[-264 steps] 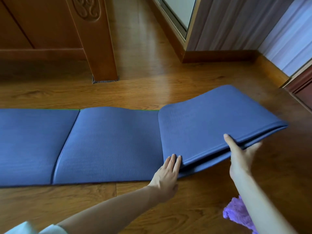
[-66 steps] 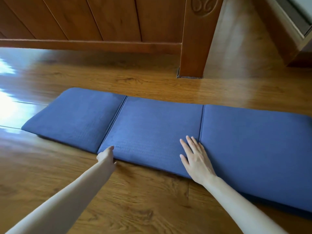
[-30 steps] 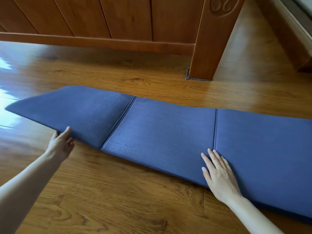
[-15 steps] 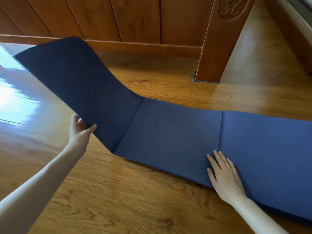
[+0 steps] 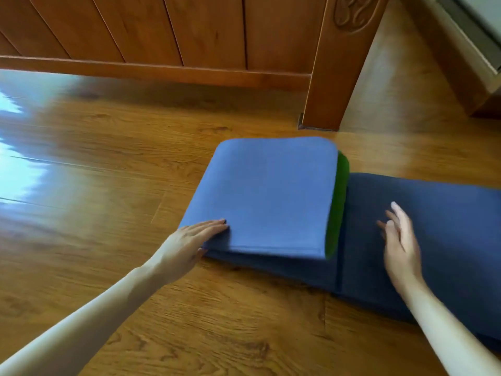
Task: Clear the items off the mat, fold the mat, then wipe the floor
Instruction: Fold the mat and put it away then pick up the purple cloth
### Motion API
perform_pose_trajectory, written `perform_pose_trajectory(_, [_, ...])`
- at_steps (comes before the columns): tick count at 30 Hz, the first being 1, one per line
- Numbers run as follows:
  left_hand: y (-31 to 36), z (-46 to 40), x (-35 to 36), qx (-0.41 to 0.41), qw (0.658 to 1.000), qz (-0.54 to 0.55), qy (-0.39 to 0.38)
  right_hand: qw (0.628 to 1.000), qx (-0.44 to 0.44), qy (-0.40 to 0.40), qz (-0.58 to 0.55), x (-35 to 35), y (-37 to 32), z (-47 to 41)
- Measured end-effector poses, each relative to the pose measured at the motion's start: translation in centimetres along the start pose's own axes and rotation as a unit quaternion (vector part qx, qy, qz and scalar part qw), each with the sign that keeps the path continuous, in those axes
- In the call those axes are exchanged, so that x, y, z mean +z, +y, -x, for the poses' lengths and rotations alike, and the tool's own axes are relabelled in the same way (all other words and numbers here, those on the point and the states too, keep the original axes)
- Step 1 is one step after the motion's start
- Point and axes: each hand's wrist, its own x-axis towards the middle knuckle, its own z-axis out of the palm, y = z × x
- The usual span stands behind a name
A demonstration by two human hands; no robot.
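A blue mat [image 5: 439, 240] lies on the wooden floor [image 5: 108, 191], running off the right edge. Its left end panel [image 5: 271, 196] is folded over onto the section beside it, and a green strip [image 5: 339, 202] shows along that panel's right edge. My left hand [image 5: 189, 244] lies flat with straight fingers on the near-left corner of the folded panel. My right hand [image 5: 401, 248] hovers or rests open, fingers straight, on the darker flat section just right of the fold; it is blurred. Nothing lies on the mat.
A wooden bed frame [image 5: 162, 36] runs along the back, its carved post [image 5: 339, 77] standing just behind the folded panel. A skirting and door frame [image 5: 461, 50] sit at the far right. Glare from a window falls on the floor at the left.
My left hand has swung the raised left panel over to the right and laid it down on the middle section. My right hand has shifted right, off that section.
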Motion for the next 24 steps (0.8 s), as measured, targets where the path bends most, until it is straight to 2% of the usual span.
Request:
perform_pose_trajectory(2, [0.6, 0.0, 2.1, 0.053, 0.993, -0.091, -0.061, 1.000, 0.001, 0.027, -0.002, -0.5, -0.2, -0.3])
perform_pose_trajectory(5, [1.9, 0.3, 5.1, 0.043, 0.976, -0.185, -0.108, 0.998, -0.004, -0.013, 0.068, -0.5, -0.1, 0.6])
perform_pose_trajectory(10, [1.8, 0.7, 6.4, 0.046, 0.974, -0.201, -0.095, 0.952, -0.086, -0.166, 0.242, 1.4, 0.6, 3.5])
perform_pose_trajectory(13, [2.5, 0.3, 7.1, 0.014, 0.975, -0.203, -0.093, 0.929, -0.112, -0.212, 0.284, 2.0, 0.1, 4.2])
perform_pose_trajectory(16, [4.9, -1.1, 7.6, -0.028, 0.981, -0.183, -0.065, 0.923, -0.106, -0.205, 0.309, 1.7, 0.1, 4.2])
perform_pose_trajectory(19, [7.2, -3.3, 8.4, -0.024, 0.981, -0.188, -0.051, 0.921, -0.083, -0.178, 0.337, 0.4, 1.2, 4.1])
perform_pose_trajectory(24, [8.8, -5.9, 10.0, -0.036, 0.979, -0.181, -0.091, 0.922, -0.082, -0.167, 0.339, -1.3, 2.3, 4.2])
